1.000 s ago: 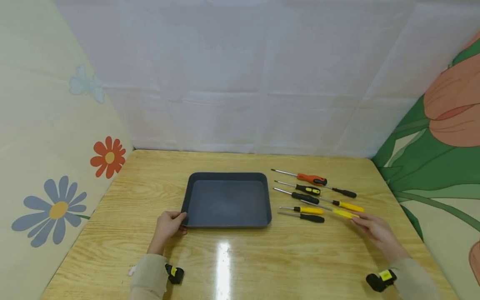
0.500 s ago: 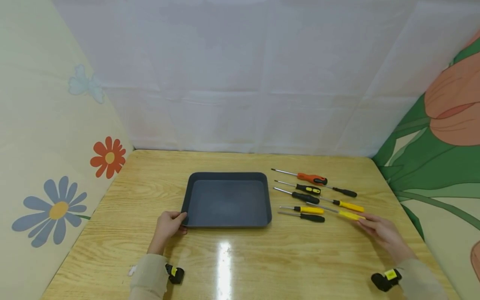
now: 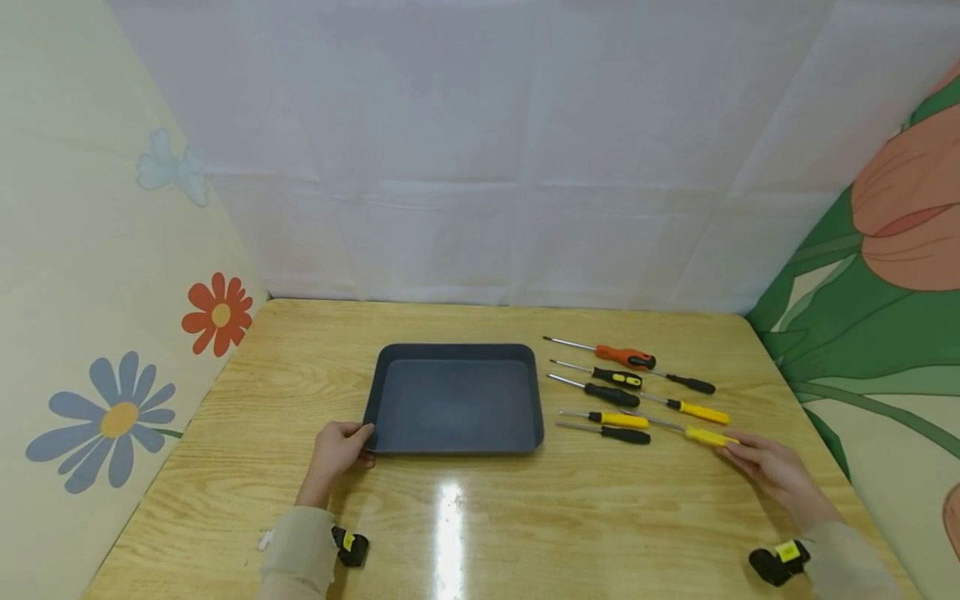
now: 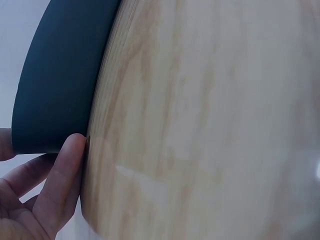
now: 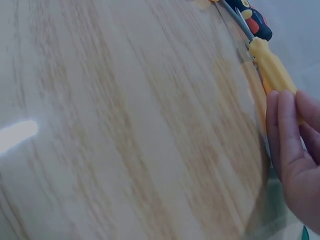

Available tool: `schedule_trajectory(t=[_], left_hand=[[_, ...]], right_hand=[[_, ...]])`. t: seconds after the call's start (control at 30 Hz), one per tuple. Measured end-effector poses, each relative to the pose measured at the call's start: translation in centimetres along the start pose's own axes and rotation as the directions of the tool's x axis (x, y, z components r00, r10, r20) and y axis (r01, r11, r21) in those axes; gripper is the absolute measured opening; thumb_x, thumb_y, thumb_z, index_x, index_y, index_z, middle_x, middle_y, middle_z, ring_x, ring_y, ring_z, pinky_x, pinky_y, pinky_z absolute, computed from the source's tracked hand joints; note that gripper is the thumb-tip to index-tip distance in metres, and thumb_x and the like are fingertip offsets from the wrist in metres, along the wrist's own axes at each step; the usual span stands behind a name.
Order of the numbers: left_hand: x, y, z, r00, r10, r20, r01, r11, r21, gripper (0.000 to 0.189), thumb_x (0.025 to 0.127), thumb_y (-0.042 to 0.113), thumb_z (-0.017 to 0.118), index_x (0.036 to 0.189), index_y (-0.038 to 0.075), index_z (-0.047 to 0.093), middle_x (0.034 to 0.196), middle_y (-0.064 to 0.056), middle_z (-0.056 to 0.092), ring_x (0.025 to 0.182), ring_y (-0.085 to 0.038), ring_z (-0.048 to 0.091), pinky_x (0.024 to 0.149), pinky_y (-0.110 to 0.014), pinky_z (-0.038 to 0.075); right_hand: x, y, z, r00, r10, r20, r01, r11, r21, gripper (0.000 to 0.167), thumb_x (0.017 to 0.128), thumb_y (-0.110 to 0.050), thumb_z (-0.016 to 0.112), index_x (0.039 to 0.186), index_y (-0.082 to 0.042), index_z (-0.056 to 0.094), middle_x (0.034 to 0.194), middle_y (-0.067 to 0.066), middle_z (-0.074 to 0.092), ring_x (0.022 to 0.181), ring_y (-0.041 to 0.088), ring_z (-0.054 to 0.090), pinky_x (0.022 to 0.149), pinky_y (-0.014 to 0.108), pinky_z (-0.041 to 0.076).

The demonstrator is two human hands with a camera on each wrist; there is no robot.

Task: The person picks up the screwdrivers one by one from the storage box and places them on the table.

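Note:
A dark grey rectangular tray [image 3: 453, 454] lies on the wooden table. My left hand [image 3: 340, 450] holds its near left corner, thumb over the rim and fingers low along the outer wall; the left wrist view shows the fingertips [image 4: 75, 145] against the dark wall [image 4: 60, 75]. On the right, my right hand [image 3: 772, 471] pinches the handle end of a yellow screwdriver [image 3: 708, 437] between thumb and fingers. Its metal shaft points left toward the other screwdrivers. In the right wrist view the yellow handle [image 5: 272, 65] runs up from the fingertips [image 5: 286, 100].
Several screwdrivers lie right of the tray: an orange-and-black one [image 3: 625, 357], a black one with yellow spots [image 3: 617, 377], plain black ones [image 3: 611, 395], and yellow ones [image 3: 701, 412]. A white sheet [image 3: 480, 167] hangs behind the table; flowered panels [image 3: 900, 333] flank it.
My right hand has moved a little to the right and toward me, drawing the yellow screwdriver along with it. The left hand and the tray have stayed in place.

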State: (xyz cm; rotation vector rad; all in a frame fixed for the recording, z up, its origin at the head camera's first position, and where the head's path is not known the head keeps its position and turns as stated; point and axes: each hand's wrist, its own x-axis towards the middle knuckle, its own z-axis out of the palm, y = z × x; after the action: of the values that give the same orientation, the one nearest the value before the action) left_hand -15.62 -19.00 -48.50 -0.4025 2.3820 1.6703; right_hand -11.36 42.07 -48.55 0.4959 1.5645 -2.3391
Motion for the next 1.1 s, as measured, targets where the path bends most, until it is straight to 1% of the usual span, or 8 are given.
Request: schedule_trajectory(t=[0.13,0.27,0.43,0.6,0.67,0.83,1.0,1.1], left_hand=[[0.1,-0.1,0.0,1.0,-0.001,-0.001,0.001,1.0,0.0,0.031,0.09,0.007,0.052,0.11,-0.017,0.056,0.069,-0.015,0.063,0.053,-0.021,0.062,0.05,-0.032,0.054],[0.2,-0.2,0.0,1.0,-0.001,-0.002,0.001,1.0,-0.001,0.03,0.09,0.007,0.052,0.11,-0.016,0.056,0.069,-0.015,0.063,0.052,-0.021,0.062,0.05,-0.032,0.054],[0.2,-0.1,0.0,1.0,-0.001,-0.003,0.001,1.0,-0.004,0.031,0.09,0.007,0.052,0.11,-0.016,0.056,0.07,-0.016,0.063,0.052,-0.021,0.062,0.05,-0.032,0.054],[0.1,-0.1,0.0,1.0,-0.006,-0.001,0.006,1.0,-0.004,0.031,0.09,0.007,0.052,0.11,-0.016,0.056,0.07,-0.016,0.063,0.053,-0.021,0.062,0.05,-0.032,0.054],[0.1,-0.1,0.0,1.0,-0.007,0.0,0.007,1.0,-0.004,0.031,0.091,0.007,0.052,0.11,-0.016,0.056,0.07,-0.016,0.063,0.053,-0.021,0.062,0.051,-0.032,0.054],[0.2,-0.2,0.0,1.0,-0.01,-0.001,0.01,1.0,-0.002,0.032,0.091,0.007,0.052,0.111,-0.017,0.055,0.069,-0.016,0.063,0.053,-0.021,0.062,0.051,-0.032,0.054],[0.2,-0.2,0.0,1.0,-0.01,0.002,0.01,1.0,-0.002,0.032,0.091,0.008,0.052,0.112,-0.017,0.055,0.07,-0.015,0.063,0.054,-0.02,0.062,0.051,-0.032,0.054],[0.2,-0.2,0.0,1.0,-0.012,0.004,0.012,1.0,-0.004,0.032,0.091,0.008,0.052,0.112,-0.016,0.055,0.07,-0.015,0.063,0.054,-0.021,0.062,0.051,-0.032,0.054]], right_hand=[[0.0,0.1,-0.2,1.0,-0.001,-0.027,0.001,1.0,0.007,0.025,0.066,-0.002,0.079,0.083,-0.018,0.069,0.083,-0.008,0.061,0.081,0.012,0.065,0.082,0.025,0.049],[0.0,0.2,-0.1,0.996,-0.007,-0.084,0.005,1.0,-0.015,0.025,0.066,-0.001,0.079,0.081,-0.017,0.067,0.082,-0.006,0.059,0.079,0.011,0.064,0.082,0.026,0.049],[-0.1,0.0,0.6,0.976,-0.031,-0.214,-0.006,0.985,-0.171,0.02,0.078,0.001,0.069,0.079,-0.018,0.063,0.08,-0.009,0.056,0.074,0.006,0.063,0.078,0.026,0.051],[0.1,0.0,1.3,0.943,-0.06,-0.328,-0.049,0.949,-0.312,0.015,0.085,0.0,0.06,0.099,-0.005,0.056,0.078,-0.01,0.055,0.071,0.003,0.062,0.073,0.025,0.052],[0.2,0.0,1.4,0.934,-0.067,-0.35,-0.064,0.934,-0.351,0.027,0.086,-0.001,0.058,0.112,0.003,0.051,0.076,-0.011,0.056,0.07,0.003,0.062,0.071,0.024,0.053],[0.2,-0.1,1.8,0.926,-0.076,-0.369,-0.08,0.917,-0.391,0.044,0.088,-0.003,0.056,0.125,0.014,0.039,0.072,-0.011,0.057,0.068,0.004,0.061,0.066,0.023,0.053],[0.2,-0.2,1.9,0.917,-0.092,-0.388,-0.089,0.901,-0.425,0.045,0.089,-0.004,0.055,0.126,0.015,0.038,0.071,-0.012,0.057,0.066,0.004,0.061,0.064,0.023,0.053],[0.1,-0.1,2.0,0.912,-0.116,-0.394,-0.08,0.891,-0.447,0.032,0.088,-0.006,0.056,0.116,0.009,0.05,0.07,-0.012,0.058,0.065,0.004,0.06,0.061,0.022,0.053]])
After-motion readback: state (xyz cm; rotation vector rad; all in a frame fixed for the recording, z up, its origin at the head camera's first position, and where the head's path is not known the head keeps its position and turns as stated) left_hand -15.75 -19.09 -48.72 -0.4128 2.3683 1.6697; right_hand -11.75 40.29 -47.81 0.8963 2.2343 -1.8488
